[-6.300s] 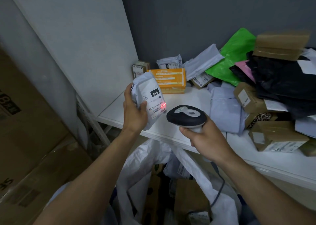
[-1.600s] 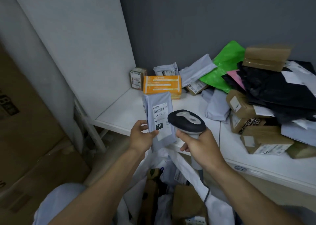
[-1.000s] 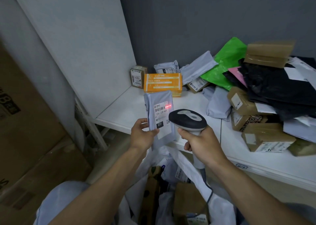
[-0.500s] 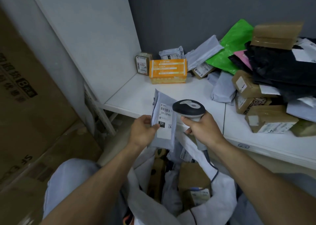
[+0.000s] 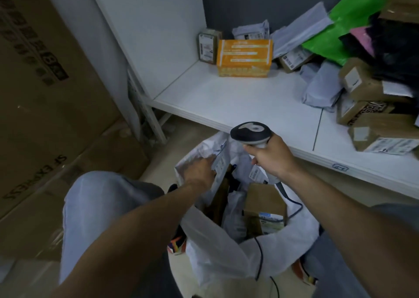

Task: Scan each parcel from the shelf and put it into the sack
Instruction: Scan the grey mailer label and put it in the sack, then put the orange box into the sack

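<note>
Thin plastic sack (image 5: pixel 215 259) (boxes (image 5: pixel 385 127): matt cardboard)

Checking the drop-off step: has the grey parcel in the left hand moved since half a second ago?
Yes. The grey parcel went down, from in front of the front edge of the shelf into the mouth of the sack, below that edge.

Left hand (image 5: pixel 199 168) low, gripping parcel (image 5: pixel 220 162); right hand (image 5: pixel 271 158) higher, gripping scanner (image 5: pixel 250 133).

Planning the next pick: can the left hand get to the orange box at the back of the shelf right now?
Probably not yet: the left hand holds a grey parcel at the mouth of the sack. The right hand grips the scanner. Once freed, likely yes; bare shelf lies before the orange box.
</note>
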